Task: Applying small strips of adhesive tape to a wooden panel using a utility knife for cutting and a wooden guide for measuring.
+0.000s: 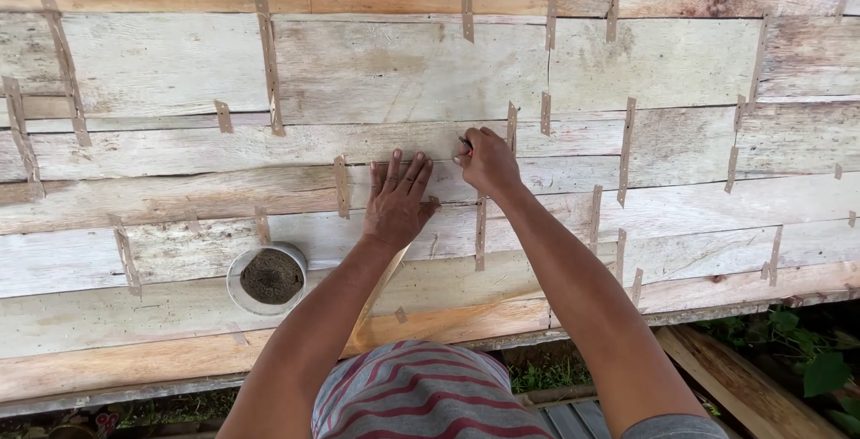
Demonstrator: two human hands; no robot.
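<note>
Head view: at frame centre the left hand (397, 195) lies flat, fingers spread, on the pale plank wall (179, 72); the right hand (488, 161) is fisted around a small dark tool (465, 142) just beside it. A slip could nick those fingers; the grey bowl (266, 278) at lower left looks easily knocked.
</note>
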